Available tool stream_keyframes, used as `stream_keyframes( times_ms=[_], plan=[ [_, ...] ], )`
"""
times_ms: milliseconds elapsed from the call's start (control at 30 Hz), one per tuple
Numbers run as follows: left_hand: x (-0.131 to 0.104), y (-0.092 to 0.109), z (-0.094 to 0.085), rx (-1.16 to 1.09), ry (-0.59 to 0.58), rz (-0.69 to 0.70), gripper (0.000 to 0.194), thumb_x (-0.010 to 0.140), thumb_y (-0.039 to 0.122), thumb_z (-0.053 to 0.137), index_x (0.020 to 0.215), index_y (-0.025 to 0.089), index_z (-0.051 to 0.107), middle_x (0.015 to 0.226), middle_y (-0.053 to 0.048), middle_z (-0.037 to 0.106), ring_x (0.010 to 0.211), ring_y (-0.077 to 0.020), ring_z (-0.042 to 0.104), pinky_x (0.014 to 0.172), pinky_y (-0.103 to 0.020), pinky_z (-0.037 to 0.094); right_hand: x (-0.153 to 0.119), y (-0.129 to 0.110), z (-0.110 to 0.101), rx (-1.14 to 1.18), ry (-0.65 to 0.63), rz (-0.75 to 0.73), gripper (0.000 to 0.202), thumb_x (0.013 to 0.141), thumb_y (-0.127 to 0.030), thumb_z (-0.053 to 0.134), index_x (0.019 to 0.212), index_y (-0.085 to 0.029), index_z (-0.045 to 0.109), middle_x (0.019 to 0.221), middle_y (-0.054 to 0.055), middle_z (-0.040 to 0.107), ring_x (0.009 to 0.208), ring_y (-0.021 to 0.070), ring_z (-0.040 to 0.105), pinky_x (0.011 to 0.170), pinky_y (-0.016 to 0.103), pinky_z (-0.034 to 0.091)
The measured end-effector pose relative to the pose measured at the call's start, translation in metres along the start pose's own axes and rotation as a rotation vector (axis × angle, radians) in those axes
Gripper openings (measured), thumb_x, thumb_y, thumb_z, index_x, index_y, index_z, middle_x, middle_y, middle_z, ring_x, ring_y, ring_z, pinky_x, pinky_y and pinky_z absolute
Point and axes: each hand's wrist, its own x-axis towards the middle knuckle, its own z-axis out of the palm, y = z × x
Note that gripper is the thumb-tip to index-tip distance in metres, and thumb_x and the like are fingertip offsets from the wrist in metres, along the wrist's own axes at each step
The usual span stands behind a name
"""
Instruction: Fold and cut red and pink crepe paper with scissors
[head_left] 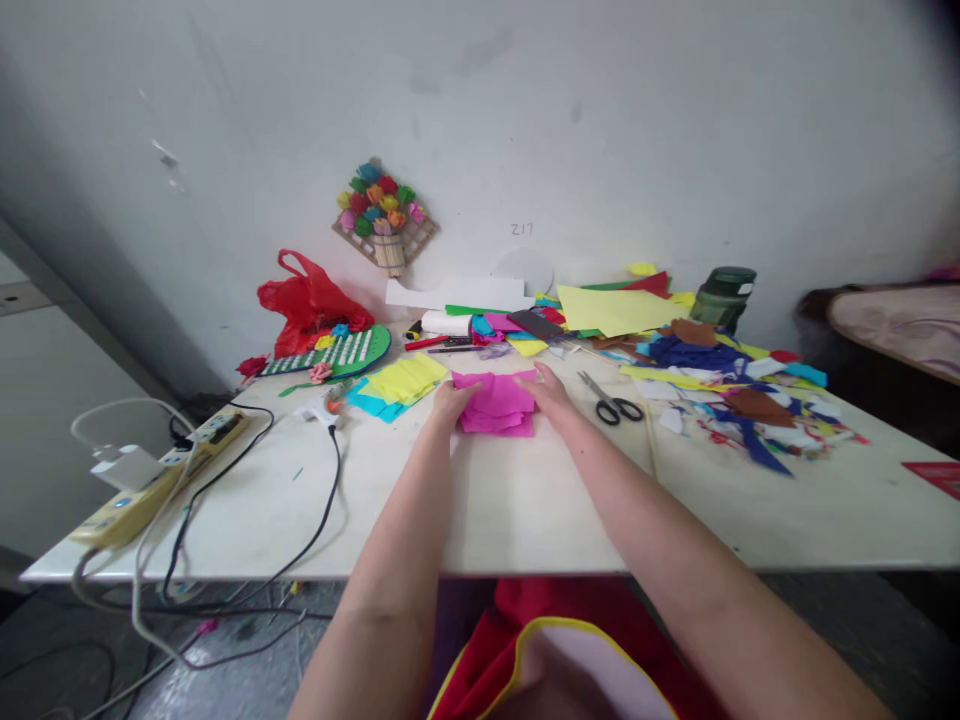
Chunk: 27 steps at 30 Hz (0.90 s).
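Observation:
A small stack of magenta crepe paper (pixel 496 405) lies on the table in front of me, its layers overlapping unevenly. My left hand (pixel 453 400) grips its left edge, thumb on top. At the opposite edge my right hand (pixel 550 392) is closed on the same paper; the fingers underneath are partly hidden. Just left of my left hand are yellow paper sheets (pixel 407 377) on top of blue paper sheets (pixel 384 405). Black-handled scissors (pixel 616 408) lie to the right of my right hand, apart from it.
A glue gun (pixel 322 410) and a power strip (pixel 161 485) with trailing cables occupy the left. Paper scraps (pixel 757 400) pile up on the right, near a green bottle (pixel 724 297). A red plastic bag (pixel 311 300) stands at the back left. A thin stick (pixel 651 445) lies beyond the scissors.

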Motion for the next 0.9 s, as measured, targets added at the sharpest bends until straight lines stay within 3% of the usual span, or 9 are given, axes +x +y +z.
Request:
stream_keyframes(
  times_ms=[133, 267, 400, 500, 667, 767, 900],
  plan=[
    [-0.001, -0.002, 0.000, 0.009, -0.023, 0.032, 0.077, 0.058, 0.012, 0.065, 0.130, 0.016, 0.037, 0.098, -0.010, 0.063, 0.083, -0.0185, 0.060, 0.069, -0.025, 0.045, 0.007, 0.003, 0.014, 0.001, -0.015, -0.043, 0.063, 0.063, -0.013, 0.055, 0.126, -0.016, 0.046, 0.116, 0.008, 0.058, 0.096, 0.0165, 0.058, 0.082, 0.027, 0.046],
    [-0.002, -0.003, 0.004, 0.042, 0.101, 0.115, 0.079, 0.062, 0.011, 0.060, 0.135, 0.020, 0.030, 0.097, -0.007, 0.062, 0.083, -0.0164, 0.059, 0.073, -0.025, 0.044, 0.011, 0.003, 0.024, 0.008, -0.001, -0.104, 0.056, 0.069, -0.016, 0.051, 0.125, -0.017, 0.047, 0.117, 0.007, 0.058, 0.099, 0.0140, 0.057, 0.085, 0.025, 0.043],
    [0.000, -0.007, 0.006, 0.041, 0.097, 0.124, 0.085, 0.062, 0.015, 0.062, 0.137, 0.021, 0.025, 0.096, -0.006, 0.062, 0.084, -0.0161, 0.058, 0.075, -0.025, 0.044, 0.010, 0.002, 0.022, -0.034, -0.005, -0.072, 0.053, 0.068, -0.014, 0.051, 0.121, -0.014, 0.052, 0.112, 0.009, 0.061, 0.096, 0.0140, 0.058, 0.085, 0.025, 0.043],
    [0.001, -0.010, 0.003, 0.002, 0.053, 0.137, 0.083, 0.060, 0.013, 0.063, 0.136, 0.023, 0.030, 0.103, -0.006, 0.060, 0.085, -0.0152, 0.058, 0.074, -0.024, 0.044, 0.008, 0.003, 0.018, -0.059, -0.032, -0.081, 0.047, 0.067, -0.010, 0.049, 0.113, -0.014, 0.059, 0.105, 0.008, 0.064, 0.089, 0.0142, 0.061, 0.082, 0.025, 0.045],
    [-0.005, -0.005, -0.003, -0.005, -0.071, 0.142, 0.060, 0.059, 0.007, 0.059, 0.118, 0.020, 0.055, 0.100, -0.006, 0.062, 0.073, -0.0137, 0.057, 0.066, -0.023, 0.046, 0.004, 0.003, 0.013, -0.053, -0.021, -0.044, 0.045, 0.064, -0.008, 0.046, 0.106, -0.013, 0.063, 0.102, 0.007, 0.066, 0.091, 0.0152, 0.061, 0.082, 0.025, 0.045],
    [-0.010, 0.001, -0.005, 0.043, -0.116, 0.142, 0.054, 0.060, 0.007, 0.056, 0.113, 0.020, 0.060, 0.092, -0.005, 0.064, 0.062, -0.0124, 0.055, 0.060, -0.024, 0.045, 0.001, 0.000, 0.009, -0.064, -0.012, -0.017, 0.042, 0.065, -0.008, 0.044, 0.100, -0.013, 0.066, 0.099, 0.007, 0.067, 0.092, 0.0156, 0.061, 0.082, 0.025, 0.046],
    [-0.010, 0.004, -0.006, 0.099, -0.145, 0.128, 0.049, 0.061, 0.009, 0.054, 0.108, 0.018, 0.063, 0.080, -0.004, 0.065, 0.061, -0.0143, 0.056, 0.061, -0.026, 0.046, -0.003, -0.005, 0.004, -0.105, -0.043, 0.055, 0.039, 0.065, -0.008, 0.043, 0.095, -0.015, 0.067, 0.089, 0.005, 0.068, 0.073, 0.0152, 0.064, 0.069, 0.025, 0.050]
  ],
)
